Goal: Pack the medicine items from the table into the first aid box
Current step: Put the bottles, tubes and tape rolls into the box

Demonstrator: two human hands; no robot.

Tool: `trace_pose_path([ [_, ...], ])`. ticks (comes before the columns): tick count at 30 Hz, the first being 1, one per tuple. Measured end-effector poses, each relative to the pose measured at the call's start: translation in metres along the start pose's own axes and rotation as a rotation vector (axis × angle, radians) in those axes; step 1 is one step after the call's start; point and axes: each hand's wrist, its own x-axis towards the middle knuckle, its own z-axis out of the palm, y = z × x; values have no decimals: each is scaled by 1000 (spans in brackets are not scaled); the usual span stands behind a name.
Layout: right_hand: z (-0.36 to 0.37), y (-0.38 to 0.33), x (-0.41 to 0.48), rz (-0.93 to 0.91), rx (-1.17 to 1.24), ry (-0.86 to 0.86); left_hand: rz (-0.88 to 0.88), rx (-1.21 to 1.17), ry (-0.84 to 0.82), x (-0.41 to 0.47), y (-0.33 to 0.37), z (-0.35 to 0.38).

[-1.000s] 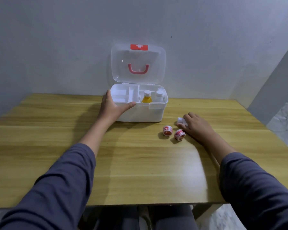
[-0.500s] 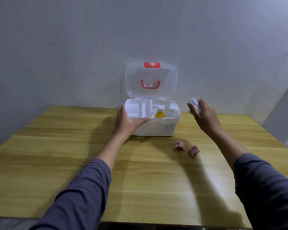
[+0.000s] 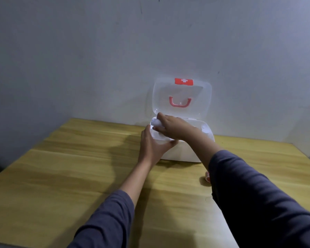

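Observation:
The white first aid box [image 3: 184, 153] stands at the table's far side, its clear lid [image 3: 182, 97] with a red handle propped up against the wall. My left hand [image 3: 153, 145] grips the box's front left corner. My right hand [image 3: 172, 127] reaches across the box's top to its left side, closed on a small white roll [image 3: 155, 122] held over the left compartments. The box's contents are hidden behind my right hand. One red-and-white tape roll [image 3: 207, 176] peeks out on the table beside my right sleeve.
The wooden table [image 3: 70, 167] runs wide to the left and front. A grey wall [image 3: 97, 59] rises directly behind the box. My right forearm crosses the table space right of the box.
My right hand has lifted the white roll off the table and carried it left over the box. The left hand has stayed on the box. The view has tilted upward.

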Motion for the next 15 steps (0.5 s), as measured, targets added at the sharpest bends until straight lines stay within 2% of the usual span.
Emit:
trace_pose_path([
  [4, 5, -4, 3, 83, 231, -88, -4, -29, -19, -1, 1, -2],
  [10, -8, 8, 11, 334, 480, 132, -2, -83, -27, -3, 0, -3],
  [12, -11, 12, 12, 403, 487, 185, -4, -90, -29, -4, 1, -3],
  [15, -9, 15, 13, 420, 373, 191, 10, -103, -16, -5, 2, -3],
])
